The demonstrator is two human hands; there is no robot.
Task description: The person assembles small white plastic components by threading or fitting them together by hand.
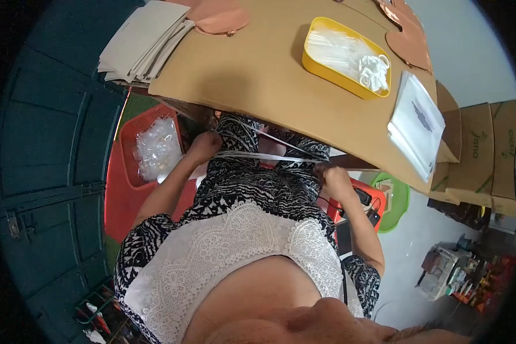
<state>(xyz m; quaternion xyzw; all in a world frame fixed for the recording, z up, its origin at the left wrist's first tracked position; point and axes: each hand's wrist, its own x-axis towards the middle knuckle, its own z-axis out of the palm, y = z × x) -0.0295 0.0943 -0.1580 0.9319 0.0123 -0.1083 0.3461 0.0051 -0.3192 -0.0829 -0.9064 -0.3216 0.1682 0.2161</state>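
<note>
A thin white strip (258,156) is pulled taut across my lap, below the near edge of the table. My left hand (205,147) is closed on its left end, with the fingers curled. At the other end my right hand (333,181) grips it beside my right thigh; its fingertips are partly in shadow. A second narrow white strand (278,138) slants from between my knees toward the right hand. Whether the two strands form one loop I cannot tell. Patterned black-and-white cloth (241,183) covers my legs beneath them.
On the cardboard-topped table (252,74) stand a yellow tray (347,78) of clear and white pieces, a paper stack (146,40) and clear plastic sleeves (417,123). A red basket (133,129) of clear plastic is left; a green basin (400,209) and cardboard boxes (476,149) are right.
</note>
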